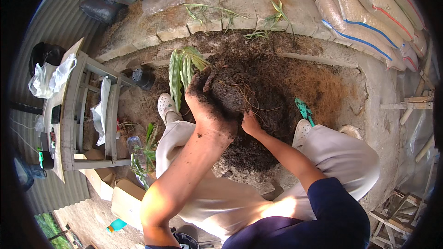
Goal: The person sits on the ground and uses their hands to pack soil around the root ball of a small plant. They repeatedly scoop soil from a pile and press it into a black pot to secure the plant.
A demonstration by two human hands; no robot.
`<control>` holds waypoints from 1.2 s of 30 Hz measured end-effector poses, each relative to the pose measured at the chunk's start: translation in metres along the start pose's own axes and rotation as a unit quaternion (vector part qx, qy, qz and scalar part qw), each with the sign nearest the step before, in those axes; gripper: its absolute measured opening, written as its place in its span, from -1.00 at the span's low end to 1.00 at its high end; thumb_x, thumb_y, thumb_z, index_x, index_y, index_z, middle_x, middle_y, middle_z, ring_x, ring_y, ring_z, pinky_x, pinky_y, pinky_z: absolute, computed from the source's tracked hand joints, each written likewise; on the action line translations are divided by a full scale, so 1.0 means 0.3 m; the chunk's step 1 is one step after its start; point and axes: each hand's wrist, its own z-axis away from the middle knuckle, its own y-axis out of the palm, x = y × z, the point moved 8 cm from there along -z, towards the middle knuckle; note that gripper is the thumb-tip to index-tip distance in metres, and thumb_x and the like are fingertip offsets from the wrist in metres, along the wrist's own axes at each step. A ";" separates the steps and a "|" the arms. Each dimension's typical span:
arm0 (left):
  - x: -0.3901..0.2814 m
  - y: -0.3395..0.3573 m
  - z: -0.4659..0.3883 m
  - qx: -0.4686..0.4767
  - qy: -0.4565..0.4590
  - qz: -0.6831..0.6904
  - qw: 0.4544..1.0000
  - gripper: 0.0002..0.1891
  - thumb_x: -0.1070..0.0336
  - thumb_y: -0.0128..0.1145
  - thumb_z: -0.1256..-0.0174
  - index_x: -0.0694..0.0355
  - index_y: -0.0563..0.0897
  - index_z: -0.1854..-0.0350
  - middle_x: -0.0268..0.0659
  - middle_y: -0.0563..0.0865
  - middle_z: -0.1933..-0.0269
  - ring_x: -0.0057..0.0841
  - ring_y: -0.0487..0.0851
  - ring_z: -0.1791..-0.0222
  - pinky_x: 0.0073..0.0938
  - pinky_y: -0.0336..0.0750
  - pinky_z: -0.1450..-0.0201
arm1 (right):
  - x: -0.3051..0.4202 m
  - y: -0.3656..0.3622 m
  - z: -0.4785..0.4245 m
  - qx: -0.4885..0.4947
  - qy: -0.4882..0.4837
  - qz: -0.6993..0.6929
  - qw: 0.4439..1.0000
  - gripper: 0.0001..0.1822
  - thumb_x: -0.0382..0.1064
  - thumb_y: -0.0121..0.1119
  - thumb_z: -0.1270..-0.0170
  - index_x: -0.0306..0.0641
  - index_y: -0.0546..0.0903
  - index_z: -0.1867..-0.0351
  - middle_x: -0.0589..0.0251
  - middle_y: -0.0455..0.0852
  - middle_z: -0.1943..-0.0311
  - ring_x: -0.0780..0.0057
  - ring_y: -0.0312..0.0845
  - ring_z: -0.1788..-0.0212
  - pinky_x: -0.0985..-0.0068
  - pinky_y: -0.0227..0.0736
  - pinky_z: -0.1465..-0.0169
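Note:
My left hand [209, 105], dark with soil, is wrapped round the near left side of a plant's root ball [231, 90]. The plant's long, wavy-edged green leaves [181, 72] hang out to the left, beyond my wrist. At the near edge of the ball, my right hand [251, 124] has its fingers drawn together on thin, stringy roots; the fingertips are partly hidden. Loose dark soil [273, 110] is heaped under and around the ball, between my feet. A green hand trowel [304, 109] lies beside my right shoe.
Brown fibre [322, 86] spreads to the right of the soil. Cut leaves [273, 17] lie on the paving blocks beyond, near stacked full sacks [360, 14]. On the left stand a wooden table [71, 110], a black pot [142, 77] and cardboard boxes [128, 197].

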 end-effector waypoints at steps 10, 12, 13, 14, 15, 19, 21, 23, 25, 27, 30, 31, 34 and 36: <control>-0.008 0.024 0.015 -0.012 0.001 0.003 1.000 -0.62 0.12 -0.14 -0.38 0.20 0.63 -0.02 -0.19 0.73 0.07 -0.24 0.67 0.09 -0.17 0.55 -0.04 | -0.008 0.162 0.002 0.018 -0.074 0.043 0.996 -0.35 -0.31 -0.11 -0.53 -0.34 -0.03 -0.55 -0.17 -0.28 -0.57 -0.18 -0.43 -0.59 -0.05 0.05 -0.56; -0.012 0.036 0.025 -0.016 -0.003 0.004 1.000 -0.62 0.13 -0.14 -0.38 0.20 0.63 -0.02 -0.19 0.73 0.06 -0.24 0.67 0.09 -0.17 0.54 -0.05 | -0.004 0.184 0.037 -0.009 -0.106 0.064 0.992 -0.39 -0.30 -0.13 -0.54 -0.36 0.03 -0.53 -0.16 -0.20 -0.56 -0.15 -0.35 -0.59 -0.05 0.06 -0.56; -0.013 0.032 0.025 -0.019 -0.005 0.008 1.000 -0.62 0.13 -0.14 -0.38 0.20 0.64 -0.02 -0.19 0.73 0.06 -0.24 0.67 0.09 -0.17 0.55 -0.05 | -0.004 0.193 0.060 -0.013 -0.120 0.075 0.990 -0.41 -0.29 -0.14 -0.54 -0.38 0.07 -0.52 -0.16 -0.14 -0.56 -0.14 -0.30 -0.59 -0.06 0.07 -0.55; -0.011 0.027 0.024 -0.020 -0.008 0.012 1.000 -0.62 0.13 -0.14 -0.38 0.20 0.64 -0.01 -0.18 0.73 0.06 -0.24 0.67 0.09 -0.17 0.55 -0.05 | -0.005 0.201 0.082 -0.017 -0.134 0.086 0.987 -0.43 -0.29 -0.14 -0.54 -0.39 0.11 -0.51 -0.15 -0.09 -0.55 -0.13 -0.25 -0.59 -0.06 0.09 -0.54; -0.014 0.027 0.027 -0.022 -0.009 0.016 1.000 -0.62 0.13 -0.15 -0.38 0.20 0.64 -0.01 -0.18 0.73 0.05 -0.24 0.67 0.10 -0.18 0.55 -0.04 | 0.001 0.199 0.103 -0.017 -0.137 0.084 0.987 -0.45 -0.29 -0.14 -0.54 -0.40 0.14 -0.49 -0.16 -0.04 -0.54 -0.13 -0.21 -0.58 -0.05 0.10 -0.54; -0.018 0.036 0.035 -0.012 0.000 0.009 1.000 -0.60 0.09 -0.14 -0.37 0.19 0.65 -0.01 -0.18 0.73 0.05 -0.23 0.66 0.08 -0.13 0.52 -0.07 | 0.018 0.162 0.199 -0.057 -0.147 0.081 0.984 -0.50 -0.29 -0.13 -0.54 -0.47 0.26 -0.42 -0.19 0.18 -0.45 -0.11 0.04 -0.51 0.07 0.16 -0.51; -0.007 0.019 0.024 -0.013 -0.013 0.013 1.000 -0.59 0.06 -0.14 -0.36 0.18 0.65 -0.02 -0.17 0.72 0.04 -0.21 0.65 0.06 -0.10 0.50 -0.09 | 0.010 0.156 0.231 -0.075 -0.144 0.085 0.983 -0.54 -0.31 -0.09 -0.52 -0.47 0.32 -0.37 -0.19 0.29 -0.37 -0.09 0.17 -0.43 0.11 0.22 -0.46; -0.015 -0.001 0.026 -0.035 0.006 -0.003 0.999 -0.58 0.04 -0.13 -0.35 0.16 0.64 -0.04 -0.17 0.72 0.02 -0.20 0.64 0.03 -0.08 0.48 -0.12 | 0.012 0.156 0.259 -0.074 -0.142 0.087 0.983 -0.58 -0.33 -0.05 -0.50 -0.43 0.40 -0.32 -0.18 0.40 -0.27 -0.08 0.29 -0.35 0.10 0.31 -0.38; -0.024 0.007 0.023 -0.036 0.016 -0.012 0.999 -0.56 0.01 -0.14 -0.35 0.16 0.63 -0.06 -0.18 0.71 0.00 -0.19 0.62 0.01 -0.06 0.46 -0.14 | 0.013 0.149 0.270 -0.070 -0.135 0.087 0.984 -0.61 -0.38 0.00 -0.46 -0.40 0.45 -0.27 -0.17 0.45 -0.18 -0.07 0.34 -0.28 0.08 0.35 -0.30; -0.014 0.016 0.022 -0.020 0.007 -0.014 1.000 -0.54 -0.01 -0.15 -0.36 0.16 0.61 -0.09 -0.18 0.70 -0.03 -0.18 0.61 -0.01 -0.04 0.44 -0.17 | -0.012 0.140 0.289 -0.104 -0.151 0.076 0.980 -0.63 -0.42 0.05 -0.42 -0.38 0.49 -0.23 -0.15 0.50 -0.08 -0.05 0.41 -0.20 0.06 0.40 -0.21; -0.006 0.025 0.016 -0.027 -0.005 -0.015 1.000 -0.51 -0.03 -0.16 -0.35 0.17 0.61 -0.11 -0.17 0.69 -0.06 -0.15 0.60 -0.04 -0.03 0.42 -0.22 | -0.068 0.118 0.285 -0.174 -0.153 -0.014 0.973 -0.67 -0.44 0.11 -0.38 -0.35 0.53 -0.17 -0.08 0.56 0.01 0.02 0.52 -0.06 0.08 0.46 -0.08; -0.013 0.030 0.031 -0.017 -0.007 -0.010 1.000 -0.51 -0.03 -0.16 -0.34 0.17 0.61 -0.10 -0.17 0.69 -0.06 -0.15 0.60 -0.05 -0.03 0.42 -0.23 | -0.066 0.096 0.284 -0.167 -0.131 -0.077 0.974 -0.68 -0.44 0.12 -0.38 -0.34 0.54 -0.15 -0.05 0.57 0.02 0.05 0.55 -0.02 0.11 0.48 -0.05; -0.025 0.052 0.048 0.000 0.014 0.003 1.000 -0.51 -0.02 -0.16 -0.34 0.17 0.63 -0.10 -0.14 0.69 -0.06 -0.11 0.61 -0.05 0.03 0.42 -0.24 | -0.103 0.026 0.259 -0.232 -0.073 -0.236 0.941 -0.72 -0.40 0.13 -0.41 -0.31 0.57 -0.12 0.01 0.62 0.03 0.15 0.62 0.07 0.19 0.51 0.00; 0.005 0.074 0.033 -0.008 0.006 0.001 1.000 -0.49 -0.04 -0.17 -0.35 0.17 0.63 -0.11 -0.12 0.69 -0.07 -0.08 0.61 -0.05 0.08 0.41 -0.24 | -0.231 0.028 0.191 -0.267 0.074 -0.373 0.886 -0.74 -0.31 0.13 -0.47 -0.31 0.58 -0.11 0.10 0.67 0.03 0.28 0.63 0.00 0.30 0.51 -0.07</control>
